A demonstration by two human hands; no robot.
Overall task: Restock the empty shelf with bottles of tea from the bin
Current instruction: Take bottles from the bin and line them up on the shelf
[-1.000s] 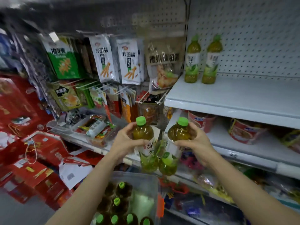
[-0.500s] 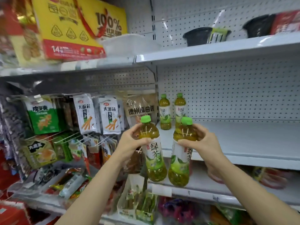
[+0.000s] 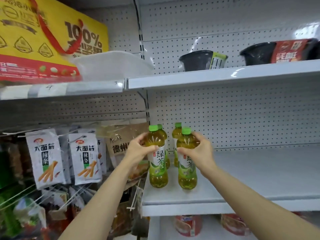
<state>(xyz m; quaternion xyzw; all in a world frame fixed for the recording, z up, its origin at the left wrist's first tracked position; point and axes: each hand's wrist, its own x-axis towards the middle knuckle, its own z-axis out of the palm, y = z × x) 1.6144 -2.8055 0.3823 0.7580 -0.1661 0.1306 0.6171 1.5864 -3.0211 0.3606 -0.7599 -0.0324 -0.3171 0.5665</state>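
Now two hands each hold one bottle of green tea at the left end of the white shelf (image 3: 259,179). The left hand (image 3: 138,149) has its fingers (image 3: 151,148) curled round the upper part of the left bottle (image 3: 158,160), clamped on it just above the label. The right hand (image 3: 199,149) has its fingers (image 3: 183,150) curled round the upper part of the right bottle (image 3: 187,161) in the same way. Both bottles stand up straight, side by side, with a small gap between them. Their bottoms are down at the shelf, near its front edge, but I cannot tell if they touch it yet. Both have green caps and white and green labels.

Behind them, close to the back wall with the little holes, stand two more bottles (image 3: 177,134) of the same tea, partly hidden.

To the left, snack bags (image 3: 45,156) hang on hooks. On the shelf above sit black bowls (image 3: 196,60) and a clear plastic tub (image 3: 110,64), with a big yellow box (image 3: 43,37) beside it. Below the shelf are red tubs (image 3: 187,226).
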